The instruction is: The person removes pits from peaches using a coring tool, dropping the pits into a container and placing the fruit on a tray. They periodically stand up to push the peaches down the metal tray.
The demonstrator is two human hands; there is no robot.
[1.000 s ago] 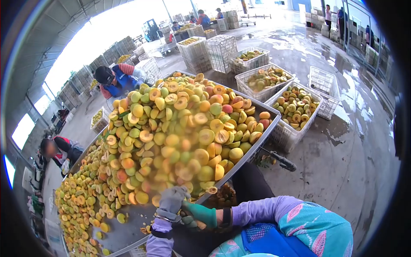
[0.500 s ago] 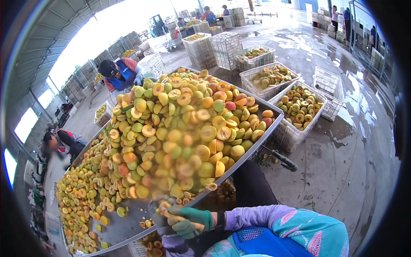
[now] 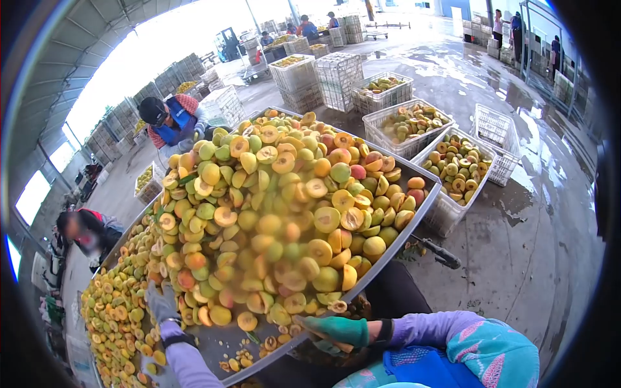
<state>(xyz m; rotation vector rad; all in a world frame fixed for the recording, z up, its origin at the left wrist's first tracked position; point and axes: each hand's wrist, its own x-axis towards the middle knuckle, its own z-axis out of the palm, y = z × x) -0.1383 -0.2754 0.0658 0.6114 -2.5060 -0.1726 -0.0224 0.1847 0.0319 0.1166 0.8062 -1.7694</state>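
A metal-edged table (image 3: 400,240) bears a large heap of halved yellow and green fruit (image 3: 259,213). My left hand (image 3: 162,302), in a grey glove, reaches onto the fruit at the heap's lower left; whether it grips a piece is hidden. In a green glove, my right hand (image 3: 337,331) is closed around a light brown, stick-like tool (image 3: 331,343) at the near rim. Loose pits and small pieces (image 3: 239,361) lie on the bare metal between my hands.
Crates of fruit (image 3: 456,165) stand beyond the table's right side, with an empty white crate (image 3: 497,132) behind. Two people (image 3: 173,123) (image 3: 90,234) are along the far left side. Stacked crates (image 3: 337,77) stand at the back. A dark bar (image 3: 440,253) juts out at right.
My left hand has moved left, away from my right hand and onto the fruit. My right hand has shifted slightly right, still around the tool. The view has shifted a little.
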